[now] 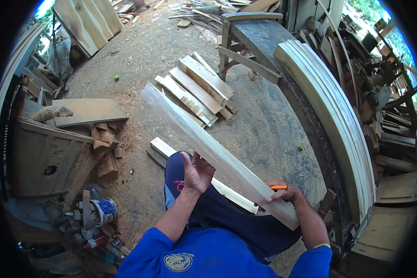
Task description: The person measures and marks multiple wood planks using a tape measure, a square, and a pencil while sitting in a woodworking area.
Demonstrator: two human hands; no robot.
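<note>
A long pale wooden plank (220, 164) slants from the upper middle down toward my body at the lower right. My left hand (197, 176) is at the plank's lower edge, thumb raised, fingers curled under it and partly hidden. Near the close end, my right hand (282, 194) grips the plank with the thumb on its face and also holds a slim orange tool (278, 187), perhaps a pencil. Behind the plank and beside my knee lies a lighter narrow board (236, 200).
Several short boards (190, 95) lie on the dusty ground ahead. A dark bench (259, 39) with stacked long boards (338, 116) runs along my right. Wood offcuts (106, 167), a paint bucket (104, 213) and a wooden structure (51, 157) stand left. Scrap wood (382, 116) piles at far right.
</note>
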